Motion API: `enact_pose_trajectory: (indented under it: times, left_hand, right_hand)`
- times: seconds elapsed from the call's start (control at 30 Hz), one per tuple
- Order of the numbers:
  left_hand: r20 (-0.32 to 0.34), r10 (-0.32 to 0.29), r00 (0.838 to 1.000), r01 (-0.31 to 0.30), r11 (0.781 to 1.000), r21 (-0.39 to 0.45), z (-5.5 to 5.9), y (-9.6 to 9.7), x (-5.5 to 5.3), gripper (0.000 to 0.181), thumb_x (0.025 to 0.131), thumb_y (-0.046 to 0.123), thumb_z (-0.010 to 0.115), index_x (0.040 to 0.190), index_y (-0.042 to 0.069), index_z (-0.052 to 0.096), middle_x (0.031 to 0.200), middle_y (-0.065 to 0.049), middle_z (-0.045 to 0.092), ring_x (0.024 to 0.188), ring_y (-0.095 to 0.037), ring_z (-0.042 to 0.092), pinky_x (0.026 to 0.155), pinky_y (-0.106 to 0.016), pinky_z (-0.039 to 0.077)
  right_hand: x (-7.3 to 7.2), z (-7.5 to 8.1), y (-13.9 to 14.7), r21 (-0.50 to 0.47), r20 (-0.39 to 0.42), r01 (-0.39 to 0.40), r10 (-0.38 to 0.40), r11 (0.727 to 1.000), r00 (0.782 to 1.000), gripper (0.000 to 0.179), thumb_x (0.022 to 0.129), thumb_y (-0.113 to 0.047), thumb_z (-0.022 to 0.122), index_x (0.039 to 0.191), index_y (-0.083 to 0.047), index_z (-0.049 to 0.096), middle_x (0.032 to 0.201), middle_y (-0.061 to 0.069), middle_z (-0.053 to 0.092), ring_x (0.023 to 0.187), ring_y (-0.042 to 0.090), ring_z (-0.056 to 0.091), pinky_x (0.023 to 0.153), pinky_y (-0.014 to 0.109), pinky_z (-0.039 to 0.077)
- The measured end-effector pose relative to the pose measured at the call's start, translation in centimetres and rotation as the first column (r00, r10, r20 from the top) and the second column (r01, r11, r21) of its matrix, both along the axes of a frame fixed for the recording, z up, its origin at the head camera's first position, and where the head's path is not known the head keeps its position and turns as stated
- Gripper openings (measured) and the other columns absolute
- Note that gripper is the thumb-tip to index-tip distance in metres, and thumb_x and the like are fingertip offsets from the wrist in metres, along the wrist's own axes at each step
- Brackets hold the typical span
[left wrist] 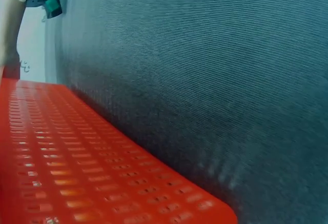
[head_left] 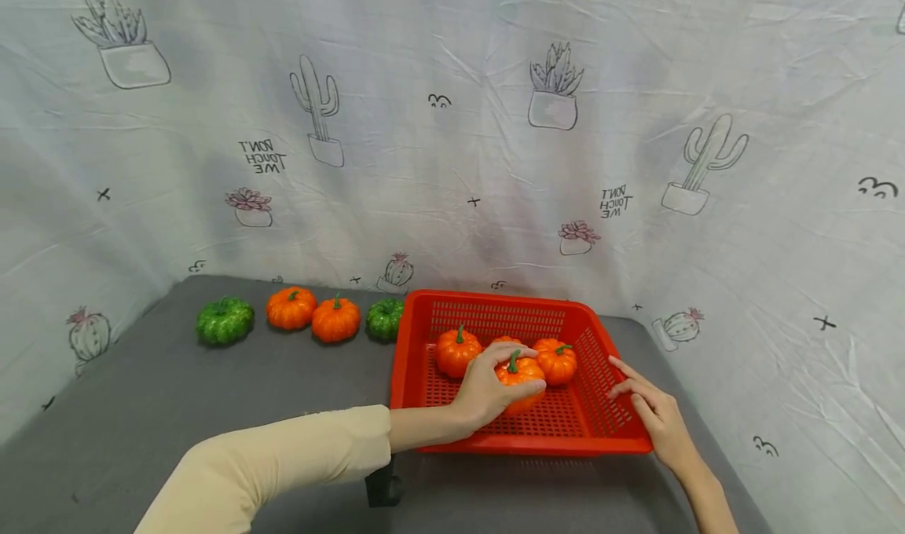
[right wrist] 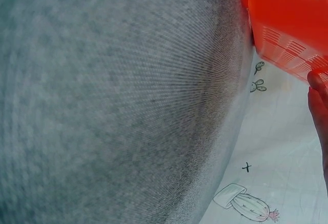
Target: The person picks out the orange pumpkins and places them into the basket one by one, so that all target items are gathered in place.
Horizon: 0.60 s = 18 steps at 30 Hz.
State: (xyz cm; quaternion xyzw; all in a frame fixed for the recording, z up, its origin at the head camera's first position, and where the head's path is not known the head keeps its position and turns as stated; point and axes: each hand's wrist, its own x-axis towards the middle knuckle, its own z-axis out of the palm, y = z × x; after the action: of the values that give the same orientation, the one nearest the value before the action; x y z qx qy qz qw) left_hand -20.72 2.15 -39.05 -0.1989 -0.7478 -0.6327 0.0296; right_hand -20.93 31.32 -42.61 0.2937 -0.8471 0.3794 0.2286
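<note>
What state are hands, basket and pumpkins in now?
Red basket: right way up on the table.
Held orange pumpkin: stem up, underside hidden.
Left hand: fingers curled round the held orange pumpkin.
Right hand: fingers touching the basket's right side.
Three other basket pumpkins: ungripped, rear one mostly hidden.
Two outer orange pumpkins: on the table.
Two green pumpkins: on the table, one partly hidden.

Upright orange pumpkin [head_left: 527, 371] over red basket [head_left: 523, 444]
</note>
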Motion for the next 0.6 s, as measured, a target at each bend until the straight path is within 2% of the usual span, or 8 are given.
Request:
enact_pose_trajectory:
  times: [0.3, 0.47, 0.53, 0.6]
  left_hand:
    - [-0.004, -0.033, 0.999, 0.033, 0.999, -0.04, -0.4, 1.3, -1.1, 0.037, 0.08, 0.029, 0.08, 0.114, 0.02, 0.07, 0.124, 0.007, 0.057, 0.12, -0.014, 0.048, 0.092, -0.025, 0.046]
    - [0.005, -0.055, 0.998, 0.056, 0.996, -0.064, -0.7, 2.1, -1.5, 0.039, 0.08, 0.029, 0.079, 0.116, 0.018, 0.069, 0.127, 0.007, 0.056, 0.119, -0.013, 0.048, 0.09, -0.024, 0.046]
    - [0.006, -0.062, 0.998, 0.062, 0.995, -0.075, -0.9, 2.4, -1.5, 0.04, 0.081, 0.029, 0.079, 0.118, 0.017, 0.069, 0.129, 0.005, 0.055, 0.12, -0.014, 0.048, 0.091, -0.026, 0.045]
    - [0.011, -0.063, 0.998, 0.063, 0.994, -0.089, -0.9, 2.6, -1.6, 0.041, 0.081, 0.031, 0.078, 0.119, 0.017, 0.068, 0.13, 0.004, 0.055, 0.121, -0.014, 0.048, 0.094, -0.028, 0.044]
  right_hand:
    - [-0.2, 0.3, 0.1, -0.009, -0.005, 0.014, -0.014, 1.0, 1.0, 0.03, 0.094, 0.009, 0.042, 0.086, -0.005, 0.068, 0.134, 0.019, 0.054, 0.102, 0.002, 0.049, 0.058, 0.018, 0.028]
    - [0.0, 0.4, -0.1, -0.005, -0.004, 0.014, -0.014, 1.0, 1.0, 0.03, 0.095, 0.009, 0.042, 0.087, -0.005, 0.068, 0.135, 0.016, 0.054, 0.113, 0.0, 0.05, 0.069, 0.016, 0.031]
    - [0.1, 0.3, -0.1, -0.014, -0.001, 0.01, -0.01, 1.0, 1.0, 0.031, 0.094, 0.009, 0.042, 0.087, -0.005, 0.068, 0.135, 0.016, 0.054, 0.122, 0.001, 0.048, 0.077, 0.016, 0.032]
    - [0.0, 0.3, -0.1, -0.018, -0.002, 0.005, -0.005, 1.0, 1.0, 0.032, 0.094, 0.01, 0.041, 0.087, -0.005, 0.068, 0.134, 0.017, 0.054, 0.123, 0.001, 0.047, 0.078, 0.015, 0.032]
